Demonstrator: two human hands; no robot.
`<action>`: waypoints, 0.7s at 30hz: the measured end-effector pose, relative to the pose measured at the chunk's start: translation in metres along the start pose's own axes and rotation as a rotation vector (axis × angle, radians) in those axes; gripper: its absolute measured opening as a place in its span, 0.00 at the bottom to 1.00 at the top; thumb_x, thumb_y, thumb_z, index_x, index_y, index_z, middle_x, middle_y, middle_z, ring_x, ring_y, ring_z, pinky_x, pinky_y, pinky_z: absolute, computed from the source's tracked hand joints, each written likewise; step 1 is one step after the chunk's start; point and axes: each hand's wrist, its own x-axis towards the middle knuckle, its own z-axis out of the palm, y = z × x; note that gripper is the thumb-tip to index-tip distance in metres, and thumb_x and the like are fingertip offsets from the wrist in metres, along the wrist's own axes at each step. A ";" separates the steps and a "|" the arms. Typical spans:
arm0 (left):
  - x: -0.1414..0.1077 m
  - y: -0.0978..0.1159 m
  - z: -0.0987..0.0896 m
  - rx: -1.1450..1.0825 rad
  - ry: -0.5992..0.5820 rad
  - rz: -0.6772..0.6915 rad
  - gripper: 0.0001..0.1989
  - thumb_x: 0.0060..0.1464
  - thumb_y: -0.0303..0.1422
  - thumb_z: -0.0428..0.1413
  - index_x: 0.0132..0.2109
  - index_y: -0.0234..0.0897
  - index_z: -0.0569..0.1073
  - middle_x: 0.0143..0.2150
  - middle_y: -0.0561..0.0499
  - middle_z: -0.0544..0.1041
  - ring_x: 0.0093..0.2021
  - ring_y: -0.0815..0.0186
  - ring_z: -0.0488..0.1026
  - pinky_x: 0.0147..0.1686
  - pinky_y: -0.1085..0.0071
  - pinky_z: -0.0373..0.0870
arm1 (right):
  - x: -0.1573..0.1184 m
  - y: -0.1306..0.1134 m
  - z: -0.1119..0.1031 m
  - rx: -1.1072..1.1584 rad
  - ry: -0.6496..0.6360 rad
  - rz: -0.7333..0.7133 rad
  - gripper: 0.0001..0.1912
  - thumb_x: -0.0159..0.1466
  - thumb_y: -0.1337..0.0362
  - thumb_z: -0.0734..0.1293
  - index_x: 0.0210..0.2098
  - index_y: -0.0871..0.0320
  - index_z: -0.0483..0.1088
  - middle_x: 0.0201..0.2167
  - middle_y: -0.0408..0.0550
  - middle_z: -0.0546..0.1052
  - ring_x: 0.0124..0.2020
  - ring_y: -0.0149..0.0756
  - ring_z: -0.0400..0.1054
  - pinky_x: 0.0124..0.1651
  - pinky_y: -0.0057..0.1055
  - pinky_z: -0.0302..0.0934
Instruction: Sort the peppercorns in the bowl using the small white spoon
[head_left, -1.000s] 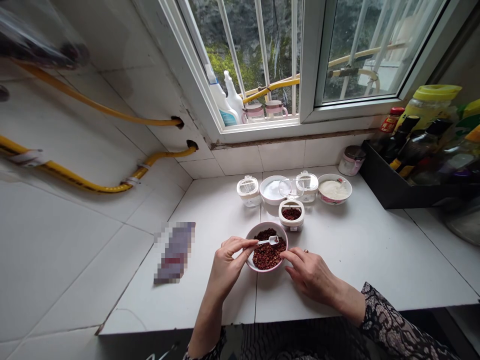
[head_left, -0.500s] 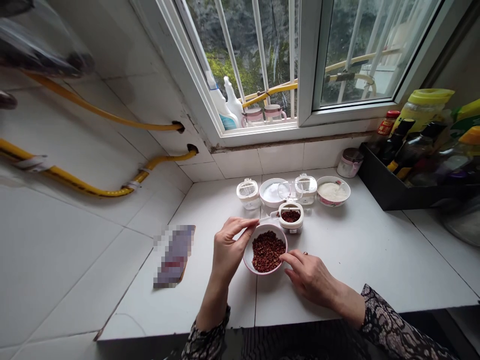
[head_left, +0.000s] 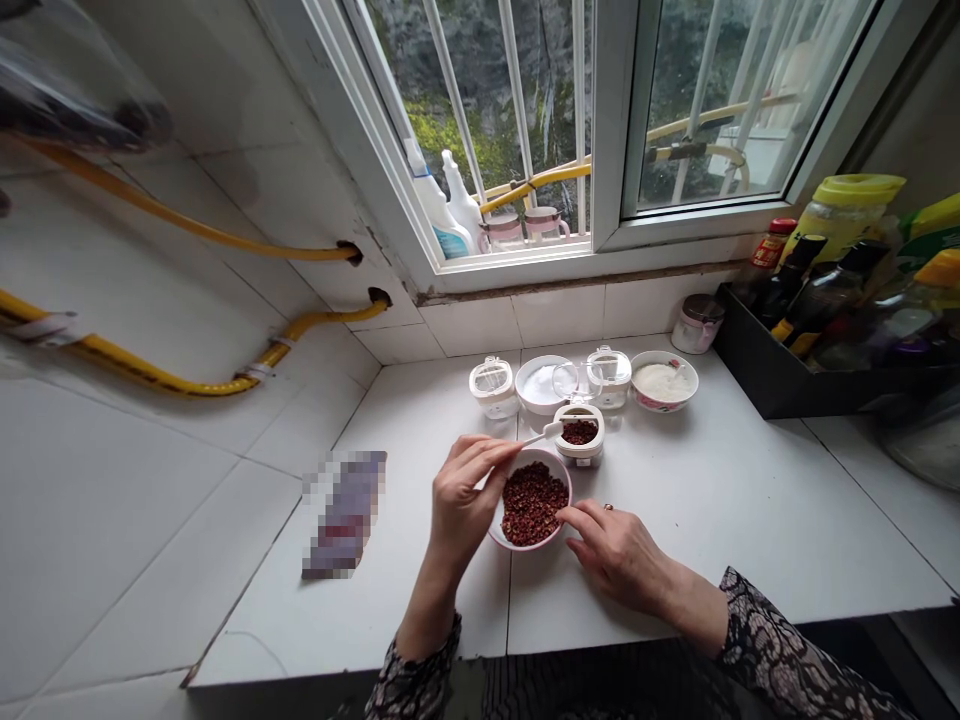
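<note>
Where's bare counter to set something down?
Right: counter between the right hand and black box. Left: the strip between the pixelated item and left hand. Crowded: from the spice bowl back past the spice jar to the white-powder bowl.

Spice jar behind spice bowl

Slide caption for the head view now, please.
Left hand holds a white spoon at the open jar; right hand touches the bowl's rim.

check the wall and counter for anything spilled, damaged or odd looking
The wall looks worn: a dark, ragged strip runs beneath the window frame, and yellow hoses enter rough holes. No clear spill shows around the bowl on the counter.
</note>
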 end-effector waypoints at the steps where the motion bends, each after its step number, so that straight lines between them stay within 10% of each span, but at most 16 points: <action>1: -0.003 -0.003 -0.007 -0.023 -0.015 -0.060 0.09 0.64 0.33 0.56 0.44 0.44 0.83 0.38 0.49 0.84 0.40 0.60 0.76 0.43 0.63 0.74 | 0.000 0.000 0.000 0.002 -0.001 -0.004 0.18 0.69 0.72 0.60 0.58 0.59 0.61 0.43 0.55 0.78 0.35 0.38 0.76 0.33 0.30 0.70; 10: -0.031 -0.016 -0.018 0.000 -0.374 -0.206 0.09 0.59 0.31 0.59 0.40 0.48 0.84 0.34 0.51 0.84 0.38 0.59 0.78 0.44 0.60 0.72 | 0.002 -0.001 -0.001 -0.012 0.017 -0.007 0.17 0.69 0.73 0.59 0.57 0.59 0.61 0.42 0.53 0.78 0.35 0.38 0.76 0.33 0.30 0.70; 21: -0.034 -0.019 -0.013 -0.059 -0.309 -0.273 0.08 0.60 0.34 0.59 0.40 0.48 0.85 0.33 0.50 0.83 0.37 0.60 0.77 0.43 0.62 0.73 | 0.001 -0.001 -0.001 0.011 0.007 -0.007 0.17 0.70 0.72 0.60 0.58 0.60 0.62 0.42 0.54 0.78 0.35 0.37 0.75 0.34 0.30 0.70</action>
